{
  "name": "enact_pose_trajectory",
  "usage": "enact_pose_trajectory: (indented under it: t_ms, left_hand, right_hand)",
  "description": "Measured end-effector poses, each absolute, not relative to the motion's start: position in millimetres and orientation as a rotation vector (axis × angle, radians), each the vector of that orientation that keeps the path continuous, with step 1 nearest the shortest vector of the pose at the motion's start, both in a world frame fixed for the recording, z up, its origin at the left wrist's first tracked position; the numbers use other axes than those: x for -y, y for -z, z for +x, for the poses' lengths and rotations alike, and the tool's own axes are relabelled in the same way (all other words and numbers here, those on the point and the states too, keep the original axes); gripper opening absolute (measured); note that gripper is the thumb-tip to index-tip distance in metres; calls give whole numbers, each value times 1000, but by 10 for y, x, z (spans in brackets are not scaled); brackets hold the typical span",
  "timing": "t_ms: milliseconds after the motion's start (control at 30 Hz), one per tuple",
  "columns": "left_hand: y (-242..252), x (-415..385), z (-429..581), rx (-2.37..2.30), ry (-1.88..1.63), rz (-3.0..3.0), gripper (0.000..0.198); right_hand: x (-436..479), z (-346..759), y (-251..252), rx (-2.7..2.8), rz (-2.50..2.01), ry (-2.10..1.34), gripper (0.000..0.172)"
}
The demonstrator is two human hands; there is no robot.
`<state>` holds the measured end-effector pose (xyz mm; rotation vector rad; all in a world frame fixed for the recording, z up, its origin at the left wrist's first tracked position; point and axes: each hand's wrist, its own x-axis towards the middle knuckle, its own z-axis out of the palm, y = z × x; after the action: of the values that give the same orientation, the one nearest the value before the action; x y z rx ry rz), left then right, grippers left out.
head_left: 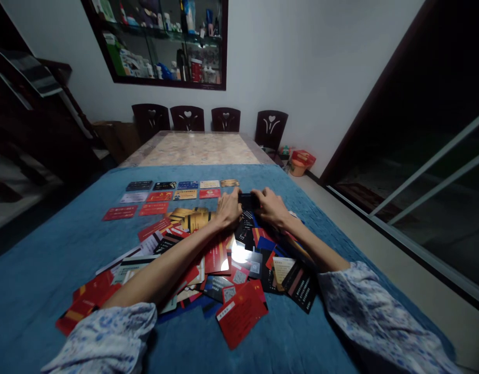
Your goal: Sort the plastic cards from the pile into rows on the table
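At the far side of a loose heap of cards, my left hand (228, 209) and my right hand (272, 208) grip a dark card (246, 198) from its two sides. Fingers of both hands are closed at its edges; whether it is one card or a small stack I cannot tell. Below my wrists spreads the heap, with a red card (242, 313) nearest me, a black card (300, 285) at right and gold cards (196, 218) at left. Beyond and left of my left hand lie neat rows of single cards, among them a blue card (188, 184) and a red card (120, 212).
A blue cloth (40, 275) covers the near part of the table; its patterned top (204, 148) shows at the far end. Several dark chairs (187, 118) stand behind it. A glass-shelved wall cabinet (165, 39) hangs above. On the floor at right is an orange bucket (298, 167).
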<state>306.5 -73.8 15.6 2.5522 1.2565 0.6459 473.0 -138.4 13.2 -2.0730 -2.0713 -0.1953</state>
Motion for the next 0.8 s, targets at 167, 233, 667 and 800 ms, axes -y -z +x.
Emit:
enact_pose_trajectory:
  t_ms: [167, 233, 667, 800]
  left_hand:
    - [-228, 610, 3017, -1261, -625, 2518, 44]
    - [-233, 539, 2992, -1256, -629, 2501, 47]
    - [-142, 122, 2843, -1124, -622, 2715, 60]
    - [-123, 25, 2840, -1156, -530, 2798, 53]
  right_hand:
    - [1241, 4684, -238, 2149, -2077, 303, 50]
    - [1171, 4692, -252, 2192, -2043, 341, 48]
    - [659, 4875, -281, 2403, -1892, 222, 53]
    - [492, 4951, -220, 2445, -1814, 181, 51]
